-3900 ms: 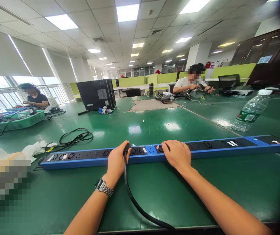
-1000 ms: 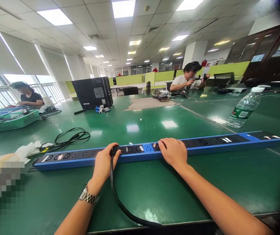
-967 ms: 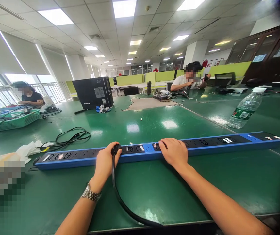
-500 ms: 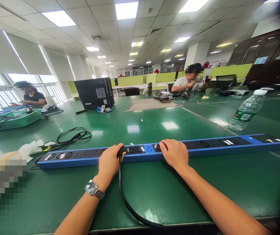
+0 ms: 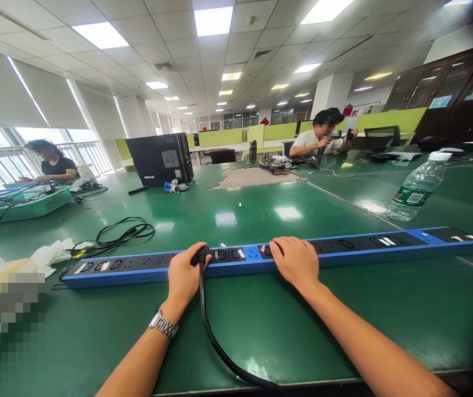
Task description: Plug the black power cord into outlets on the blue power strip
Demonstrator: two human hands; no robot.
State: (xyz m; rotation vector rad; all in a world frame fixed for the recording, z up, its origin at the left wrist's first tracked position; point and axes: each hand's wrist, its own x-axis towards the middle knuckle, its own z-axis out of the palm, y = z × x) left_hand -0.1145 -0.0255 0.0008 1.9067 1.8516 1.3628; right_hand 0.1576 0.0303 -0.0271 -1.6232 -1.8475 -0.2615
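A long blue and black power strip [image 5: 228,268] lies across the green table in front of me, with rows of sockets on its top. My left hand [image 5: 184,273], with a metal watch on the wrist, is closed around a black power plug [image 5: 203,255] at the strip's sockets, left of the middle. How deep the plug sits in a socket I cannot tell. From it a thick black cable [image 5: 211,331] curves down over the table's near edge. My right hand [image 5: 296,259] grips the strip right of the blue middle section, its fingertips hidden behind the far side.
A plastic water bottle [image 5: 416,187] stands at the right, beyond the strip. Behind the strip's left part lies a coiled black cable [image 5: 126,231]. Farther off are a black computer case [image 5: 159,160], a green basket [image 5: 46,203] of cables and two people seated at the table.
My left hand has turned slightly at the wrist, and more of the plug's top shows. My right hand and the power strip stay in place.
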